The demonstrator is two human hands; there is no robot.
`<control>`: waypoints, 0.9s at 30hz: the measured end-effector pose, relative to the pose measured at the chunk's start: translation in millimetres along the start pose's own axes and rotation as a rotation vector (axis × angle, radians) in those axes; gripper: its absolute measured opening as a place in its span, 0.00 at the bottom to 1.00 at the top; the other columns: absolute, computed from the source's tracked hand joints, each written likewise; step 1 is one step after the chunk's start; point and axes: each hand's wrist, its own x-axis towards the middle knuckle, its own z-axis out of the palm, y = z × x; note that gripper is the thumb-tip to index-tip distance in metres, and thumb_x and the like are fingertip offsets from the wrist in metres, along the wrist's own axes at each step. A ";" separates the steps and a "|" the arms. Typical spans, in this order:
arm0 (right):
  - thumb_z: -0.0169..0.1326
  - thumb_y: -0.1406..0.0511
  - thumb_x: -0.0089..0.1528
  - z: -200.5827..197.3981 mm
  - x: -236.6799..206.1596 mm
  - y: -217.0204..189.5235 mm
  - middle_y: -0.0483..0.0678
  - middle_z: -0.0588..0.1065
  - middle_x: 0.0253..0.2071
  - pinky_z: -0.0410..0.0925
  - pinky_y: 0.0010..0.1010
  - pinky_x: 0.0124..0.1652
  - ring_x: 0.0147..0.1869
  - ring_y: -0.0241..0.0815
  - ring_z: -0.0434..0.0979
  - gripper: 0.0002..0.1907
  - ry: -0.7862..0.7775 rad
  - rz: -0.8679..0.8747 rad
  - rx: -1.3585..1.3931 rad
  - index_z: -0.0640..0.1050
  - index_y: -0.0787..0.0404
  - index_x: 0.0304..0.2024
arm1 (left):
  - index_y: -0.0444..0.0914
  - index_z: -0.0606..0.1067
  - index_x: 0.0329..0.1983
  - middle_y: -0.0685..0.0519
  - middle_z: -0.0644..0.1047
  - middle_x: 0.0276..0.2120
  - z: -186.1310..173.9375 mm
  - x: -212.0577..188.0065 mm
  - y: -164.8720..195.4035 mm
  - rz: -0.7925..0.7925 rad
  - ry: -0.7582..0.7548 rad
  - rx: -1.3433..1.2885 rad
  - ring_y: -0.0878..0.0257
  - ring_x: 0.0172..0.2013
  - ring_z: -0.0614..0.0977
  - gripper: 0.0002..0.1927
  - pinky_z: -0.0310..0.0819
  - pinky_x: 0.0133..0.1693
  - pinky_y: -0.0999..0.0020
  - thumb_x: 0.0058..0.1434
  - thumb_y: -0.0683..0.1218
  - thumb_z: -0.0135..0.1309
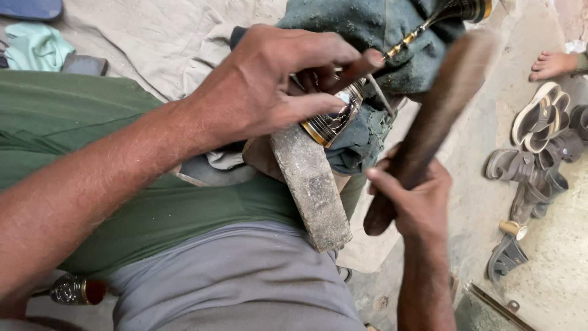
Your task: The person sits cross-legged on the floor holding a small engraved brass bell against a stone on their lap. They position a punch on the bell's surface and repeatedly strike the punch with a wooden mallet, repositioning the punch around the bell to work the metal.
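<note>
The left hand (269,92) is closed, its fingers (343,64) pinching a thin metal punch (381,93) against the engraved metal vessel (334,119), which sits just past 12 o'clock from the frame's middle. Only a small patch of the vessel's black and gold patterned surface shows; the hand covers 1 side and a dirty teal cloth (380,37) wraps the rest, so its full shape cannot be made out. A gold-banded neck of the same ware (453,12) pokes out of the cloth at 1 o'clock and is cut off by the top edge.

The right hand (413,199), at 4 o'clock, grips the lower end of a wooden mallet (432,125); its upper end is blurred, so the head's outline is hard to read. A worn grey block (312,187) leans under the vessel, its upper end hidden beneath the left hand.

At 8 o'clock, a small embossed metal piece with a red end (76,289) is partly hidden behind the grey trousers (233,282). At 3 o'clock, several sandals (539,153) lie on the floor (484,202), overlapping so their count is unclear. Another person's bare foot (551,64) enters at 2 o'clock, cut off by the frame edge.
</note>
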 end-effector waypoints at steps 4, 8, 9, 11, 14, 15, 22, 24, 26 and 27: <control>0.68 0.69 0.59 -23.2 -20.6 -21.7 0.52 0.77 0.42 0.79 0.32 0.45 0.44 0.43 0.81 0.33 0.055 -0.201 0.114 0.69 0.69 0.63 | 0.40 0.75 0.58 0.51 0.81 0.38 12.7 17.9 2.9 0.036 -0.087 -0.048 0.62 0.37 0.84 0.23 0.79 0.41 0.63 0.61 0.44 0.70; 0.68 0.68 0.58 -42.7 -34.8 -27.2 0.47 0.77 0.37 0.80 0.32 0.43 0.40 0.39 0.81 0.28 0.138 -0.323 0.086 0.70 0.62 0.57 | 0.39 0.74 0.57 0.52 0.80 0.32 12.9 31.5 5.2 0.065 -0.098 -0.060 0.61 0.31 0.83 0.26 0.76 0.34 0.62 0.57 0.44 0.69; 0.67 0.69 0.60 -50.9 -32.8 -28.2 0.48 0.77 0.39 0.81 0.34 0.48 0.43 0.41 0.82 0.26 0.036 -0.291 -0.038 0.71 0.63 0.57 | 0.40 0.74 0.59 0.52 0.79 0.30 11.6 32.8 6.3 0.011 -0.120 -0.060 0.61 0.30 0.83 0.26 0.76 0.33 0.63 0.59 0.44 0.69; 0.66 0.72 0.61 -60.3 -32.5 -25.4 0.49 0.78 0.40 0.80 0.34 0.48 0.43 0.41 0.82 0.21 0.007 -0.222 -0.305 0.73 0.65 0.54 | 0.40 0.73 0.62 0.52 0.77 0.25 8.8 33.3 7.7 -0.093 -0.163 -0.058 0.63 0.27 0.82 0.26 0.74 0.30 0.63 0.63 0.44 0.69; 0.65 0.75 0.61 -69.6 -28.7 -24.9 0.51 0.78 0.38 0.77 0.33 0.41 0.38 0.41 0.80 0.15 0.171 -0.219 -0.765 0.76 0.67 0.48 | 0.43 0.73 0.61 0.51 0.76 0.26 9.4 29.4 9.5 -0.146 -0.191 -0.070 0.59 0.27 0.81 0.26 0.74 0.31 0.60 0.60 0.44 0.68; 0.65 0.77 0.62 -70.6 -28.3 -26.4 0.52 0.77 0.37 0.77 0.34 0.43 0.38 0.42 0.79 0.14 0.201 -0.299 -0.941 0.75 0.69 0.47 | 0.42 0.73 0.60 0.51 0.77 0.28 10.6 28.0 9.7 -0.079 -0.167 -0.038 0.58 0.29 0.82 0.25 0.74 0.33 0.59 0.61 0.44 0.69; 0.59 0.72 0.59 -68.0 -34.6 -39.2 0.46 0.76 0.34 0.73 0.27 0.34 0.33 0.35 0.79 0.15 0.351 -0.180 -0.503 0.74 0.61 0.48 | 0.38 0.74 0.55 0.50 0.79 0.34 15.0 28.0 10.3 0.073 -0.147 0.048 0.52 0.37 0.83 0.22 0.75 0.38 0.54 0.60 0.44 0.70; 0.62 0.73 0.63 -70.6 -34.2 -32.5 0.50 0.77 0.37 0.75 0.30 0.39 0.35 0.39 0.79 0.14 0.295 -0.273 -0.923 0.76 0.65 0.50 | 0.38 0.75 0.54 0.49 0.80 0.35 13.7 31.1 11.7 0.095 -0.184 0.016 0.50 0.38 0.83 0.22 0.75 0.40 0.53 0.59 0.43 0.70; 0.63 0.73 0.64 -75.8 -35.1 -21.0 0.51 0.78 0.42 0.76 0.30 0.44 0.40 0.39 0.80 0.15 0.287 -0.328 -1.014 0.76 0.67 0.52 | 0.35 0.75 0.54 0.47 0.81 0.39 11.7 36.8 10.7 0.164 -0.216 -0.015 0.47 0.41 0.83 0.22 0.76 0.42 0.52 0.58 0.43 0.70; 0.62 0.74 0.64 -77.7 -36.9 -13.2 0.50 0.78 0.45 0.76 0.30 0.47 0.44 0.38 0.80 0.15 0.302 -0.340 -0.899 0.76 0.67 0.53 | 0.35 0.76 0.53 0.47 0.81 0.39 12.0 40.1 10.1 0.166 -0.216 -0.008 0.46 0.41 0.83 0.22 0.75 0.41 0.52 0.57 0.43 0.70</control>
